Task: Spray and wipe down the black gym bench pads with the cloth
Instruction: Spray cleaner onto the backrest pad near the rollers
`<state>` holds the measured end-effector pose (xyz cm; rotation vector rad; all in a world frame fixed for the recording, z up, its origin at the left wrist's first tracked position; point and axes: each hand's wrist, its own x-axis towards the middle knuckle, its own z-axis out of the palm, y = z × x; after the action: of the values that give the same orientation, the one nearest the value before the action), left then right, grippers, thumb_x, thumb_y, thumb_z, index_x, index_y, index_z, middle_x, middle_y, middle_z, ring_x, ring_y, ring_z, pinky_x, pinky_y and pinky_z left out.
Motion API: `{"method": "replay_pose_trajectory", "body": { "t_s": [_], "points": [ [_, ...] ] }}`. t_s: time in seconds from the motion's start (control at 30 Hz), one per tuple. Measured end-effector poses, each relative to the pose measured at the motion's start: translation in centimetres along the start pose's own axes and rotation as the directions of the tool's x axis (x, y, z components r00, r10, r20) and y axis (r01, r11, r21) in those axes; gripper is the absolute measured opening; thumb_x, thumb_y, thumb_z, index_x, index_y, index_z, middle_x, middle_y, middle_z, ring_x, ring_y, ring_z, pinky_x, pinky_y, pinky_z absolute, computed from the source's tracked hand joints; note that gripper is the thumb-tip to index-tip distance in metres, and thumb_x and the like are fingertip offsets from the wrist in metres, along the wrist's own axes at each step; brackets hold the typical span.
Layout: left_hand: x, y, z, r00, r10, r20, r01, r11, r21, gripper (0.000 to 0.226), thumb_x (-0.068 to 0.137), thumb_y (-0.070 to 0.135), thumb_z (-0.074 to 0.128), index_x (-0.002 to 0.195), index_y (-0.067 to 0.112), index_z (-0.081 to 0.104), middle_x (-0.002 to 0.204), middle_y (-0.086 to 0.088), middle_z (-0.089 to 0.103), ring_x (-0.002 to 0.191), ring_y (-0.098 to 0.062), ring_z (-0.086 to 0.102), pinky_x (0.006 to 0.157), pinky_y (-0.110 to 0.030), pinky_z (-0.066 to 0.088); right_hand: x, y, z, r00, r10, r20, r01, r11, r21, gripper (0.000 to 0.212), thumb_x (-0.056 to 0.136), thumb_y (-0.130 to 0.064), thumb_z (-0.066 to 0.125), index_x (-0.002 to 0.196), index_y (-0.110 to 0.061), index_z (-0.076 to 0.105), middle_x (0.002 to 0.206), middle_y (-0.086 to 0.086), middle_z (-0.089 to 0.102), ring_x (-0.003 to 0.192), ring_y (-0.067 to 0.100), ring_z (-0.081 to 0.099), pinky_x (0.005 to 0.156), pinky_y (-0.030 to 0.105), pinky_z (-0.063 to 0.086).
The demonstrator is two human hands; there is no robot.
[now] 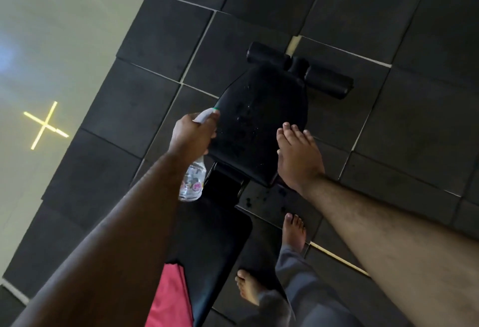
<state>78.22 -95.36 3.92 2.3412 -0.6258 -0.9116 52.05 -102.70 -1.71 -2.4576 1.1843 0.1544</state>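
Observation:
My left hand (193,135) grips a clear spray bottle (193,181) by its white trigger head, nozzle aimed at the black seat pad (256,119) of the gym bench. Fine droplets speckle that pad. My right hand (298,155) rests flat with straight fingers on the pad's right edge. The longer black back pad (212,238) runs toward me below the seat. A red cloth (169,298) lies on the near end of the back pad, partly hidden behind my left forearm.
Black foam rollers (300,70) stick out beyond the seat pad's far end. Dark rubber floor tiles (388,132) surround the bench. Pale floor with a yellow cross mark (45,124) lies to the left. My bare feet (293,233) stand right of the bench.

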Motion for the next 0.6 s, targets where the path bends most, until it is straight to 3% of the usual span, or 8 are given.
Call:
{"method": "replay_pose_trajectory", "body": {
  "t_s": [0.07,0.17,0.23,0.3,0.37,0.43,0.5,0.6],
  "points": [
    [-1.3,-1.4,-0.9,0.999,0.039,-0.033,-0.043,0.993,-0.113,0.053,0.092,0.072,0.066,0.087,0.02,0.079,0.074,-0.002,0.076,0.053,-0.012,0.065,0.05,-0.048,0.066,-0.8,-1.9,0.3,0.998,0.02,-0.055,-0.018,0.999,0.038,0.058,0.108,-0.026,0.045,0.161,-0.005,0.038,0.17,0.014,0.036,0.16,0.03,0.028,0.132,0.048,0.015],
    [-5.0,-3.8,-2.9,0.974,0.146,-0.174,-0.198,0.921,-0.335,0.046,0.102,0.057,0.067,0.094,0.012,0.075,0.074,-0.01,0.065,0.056,-0.016,0.061,0.047,-0.031,0.056,-3.0,-5.6,1.6,0.992,-0.086,-0.094,0.092,0.994,0.063,0.052,0.106,-0.025,0.052,0.153,-0.004,0.052,0.16,0.015,0.052,0.153,0.033,0.042,0.13,0.052,0.024],
    [-8.7,-6.3,-4.9,0.919,0.189,-0.345,-0.32,0.869,-0.377,0.046,0.107,0.047,0.065,0.102,0.002,0.073,0.074,-0.011,0.06,0.058,-0.02,0.059,0.051,-0.03,0.054,-5.1,-9.1,3.0,0.975,-0.208,-0.081,0.214,0.973,0.081,0.05,0.102,-0.025,0.057,0.147,-0.004,0.06,0.153,0.015,0.059,0.147,0.035,0.05,0.126,0.054,0.031],
    [-13.1,-10.2,-7.7,0.839,0.212,-0.501,-0.415,0.844,-0.339,0.039,0.112,0.037,0.059,0.109,0.001,0.074,0.083,-0.005,0.068,0.06,-0.019,0.063,0.057,-0.031,0.054,-7.7,-13.6,4.6,0.938,-0.346,-0.02,0.346,0.931,0.12,0.053,0.098,-0.025,0.061,0.147,-0.006,0.06,0.154,0.014,0.058,0.146,0.035,0.051,0.125,0.054,0.033],
    [-17.6,-14.9,-10.1,0.788,0.174,-0.591,-0.421,0.853,-0.309,0.03,0.115,0.03,0.055,0.117,0.008,0.075,0.101,-0.008,0.075,0.064,-0.029,0.07,0.062,-0.034,0.055,-10.3,-17.8,6.1,0.873,-0.484,0.06,0.472,0.87,0.143,0.056,0.097,-0.026,0.066,0.15,-0.008,0.058,0.156,0.013,0.056,0.146,0.035,0.05,0.125,0.053,0.035],
    [-22.0,-19.5,-11.8,0.751,0.095,-0.653,-0.387,0.865,-0.319,0.027,0.114,0.028,0.056,0.121,0.011,0.075,0.107,-0.001,0.076,0.069,-0.042,0.07,0.065,-0.039,0.056,-12.5,-21.3,7.8,0.821,-0.559,0.116,0.543,0.827,0.144,0.059,0.094,-0.029,0.07,0.148,-0.008,0.06,0.153,0.014,0.059,0.141,0.036,0.055,0.122,0.051,0.04],
    [-25.7,-23.6,-12.9,0.711,0.001,-0.703,-0.349,0.869,-0.352,0.025,0.112,0.029,0.057,0.123,0.013,0.073,0.11,0.004,0.078,0.071,-0.047,0.07,0.066,-0.044,0.057,-14.2,-24.2,9.2,0.813,-0.563,0.151,0.552,0.827,0.11,0.065,0.09,-0.035,0.074,0.147,-0.007,0.061,0.148,0.015,0.062,0.131,0.037,0.061,0.116,0.05,0.046],
    [-30.9,-29.7,-14.4,0.613,-0.111,-0.782,-0.309,0.877,-0.367,0.03,0.114,0.043,0.053,0.133,0.024,0.068,0.124,-0.006,0.076,0.077,-0.045,0.074,0.071,-0.05,0.061,-16.6,-28.9,11.1,0.809,-0.526,0.263,0.536,0.843,0.037,0.087,0.086,-0.054,0.076,0.157,-0.011,0.05,0.151,0.013,0.058,0.126,0.039,0.058,0.11,0.05,0.048]
  ]
}}
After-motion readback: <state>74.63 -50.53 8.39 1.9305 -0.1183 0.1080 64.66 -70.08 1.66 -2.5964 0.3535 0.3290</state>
